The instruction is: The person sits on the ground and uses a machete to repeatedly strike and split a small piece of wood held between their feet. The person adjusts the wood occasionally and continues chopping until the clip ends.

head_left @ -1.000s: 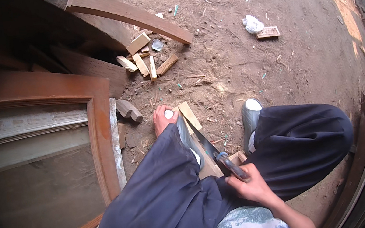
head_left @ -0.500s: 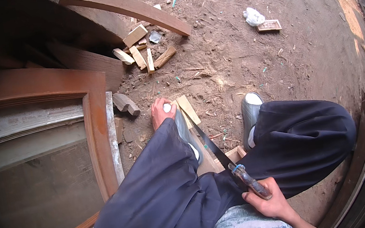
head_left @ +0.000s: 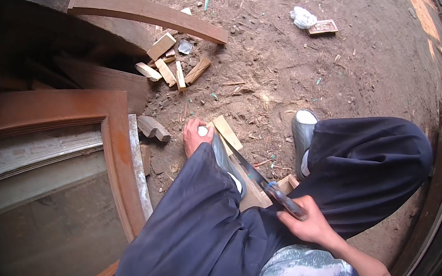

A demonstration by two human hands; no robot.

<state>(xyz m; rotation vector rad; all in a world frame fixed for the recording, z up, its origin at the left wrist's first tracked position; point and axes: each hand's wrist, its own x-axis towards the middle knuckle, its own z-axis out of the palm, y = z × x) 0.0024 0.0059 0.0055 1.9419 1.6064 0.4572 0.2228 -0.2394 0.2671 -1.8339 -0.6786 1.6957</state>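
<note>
The scene is an outdoor yard of packed reddish-brown dirt [head_left: 301, 63], strewn with chips and splinters. The person sits low over it, dark trousers filling the lower middle of the view, with a grey shoe [head_left: 303, 132] planted on the ground to the right of the work.

A pale wooden board [head_left: 227, 132] lies on the dirt between the knees, running from near the left hand back toward the body. The left hand [head_left: 195, 136] presses down on the far end of it, fingers curled over the wood. The right hand [head_left: 305, 223] is closed in a fist around the handle of a handsaw [head_left: 252, 174], whose blade slants across the board toward the left hand.

Along the left edge of the yard lies a large arched frame of reddish-brown wood [head_left: 117, 170] with a dusty pane inside it. A long curved timber [head_left: 151, 14] lies at the far edge, and just below it sits a small heap of cut offcuts [head_left: 170, 68]. Far to the right lie a crumpled white wrapper [head_left: 303, 16] and a small flat block [head_left: 323, 26], just beside each other.
</note>
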